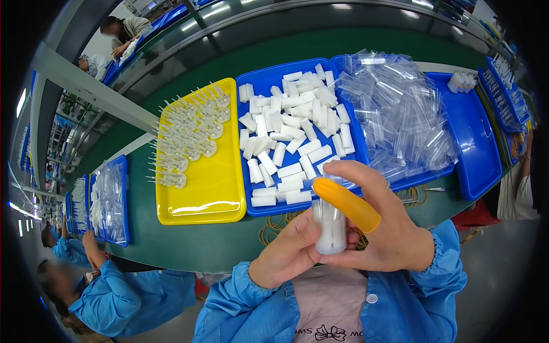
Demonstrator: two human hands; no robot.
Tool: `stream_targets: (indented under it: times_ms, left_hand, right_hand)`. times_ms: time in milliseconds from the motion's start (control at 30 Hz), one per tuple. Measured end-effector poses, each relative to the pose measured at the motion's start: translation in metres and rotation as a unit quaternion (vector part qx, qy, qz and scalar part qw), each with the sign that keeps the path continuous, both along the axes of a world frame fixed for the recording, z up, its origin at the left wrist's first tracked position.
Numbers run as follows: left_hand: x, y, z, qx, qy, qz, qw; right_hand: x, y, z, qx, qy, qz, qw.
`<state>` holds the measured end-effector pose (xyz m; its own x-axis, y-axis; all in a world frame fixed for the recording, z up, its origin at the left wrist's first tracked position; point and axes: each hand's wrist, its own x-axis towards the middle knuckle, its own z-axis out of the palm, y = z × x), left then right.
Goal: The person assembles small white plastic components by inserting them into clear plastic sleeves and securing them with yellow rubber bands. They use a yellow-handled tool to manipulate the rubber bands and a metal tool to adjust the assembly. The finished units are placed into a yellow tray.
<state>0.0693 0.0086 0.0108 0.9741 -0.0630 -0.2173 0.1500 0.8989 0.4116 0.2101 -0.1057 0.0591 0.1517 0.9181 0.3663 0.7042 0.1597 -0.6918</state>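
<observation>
In front of my chest, both hands hold a clear plastic sleeve upright, with a white piece inside it. My left hand grips its left side between thumb and fingers. My right hand closes round the right side, its thumb near the bottom. An orange-yellow finger cot covers one right finger, which lies across the upper part of the sleeve. Another right fingertip is at its top end. Just beyond the hands are white foam-like blocks in a blue tray and a heap of clear plastic sleeves.
A yellow tray at left holds white parts with thin rods. Another blue tray stands at right, white parts in its far corner. Rubber bands lie on the green table. A co-worker in blue sits at left.
</observation>
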Motion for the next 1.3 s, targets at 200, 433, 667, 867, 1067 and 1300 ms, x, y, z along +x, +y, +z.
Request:
stream_targets:
  times_ms: [200,433,667,867,1067,1300]
  left_hand:
    - [-0.001,0.002,-0.007,0.014,-0.022,-0.017,1.000]
    - [0.000,0.001,-0.004,0.012,0.003,0.016,1.000]
    - [-0.005,0.003,-0.026,-0.058,-0.009,0.028,0.998]
    - [-0.008,0.017,-0.013,-0.021,-0.030,0.135,0.990]
    - [-0.026,0.034,-0.025,0.053,0.010,0.240,0.969]
    - [-0.028,0.024,-0.023,0.197,0.000,0.250,0.948]
  right_hand:
    - [0.002,0.003,-0.007,-0.022,0.053,0.007,0.998]
    - [0.002,0.003,-0.006,-0.010,-0.007,0.028,1.000]
    - [0.001,0.006,-0.004,-0.033,0.064,0.036,0.997]
    - [0.037,-0.003,-0.014,-0.053,0.041,-0.096,0.993]
    - [0.035,-0.014,-0.046,-0.140,-0.185,-0.078,0.970]
    - [0.040,-0.014,-0.048,-0.035,-0.071,-0.158,0.984]
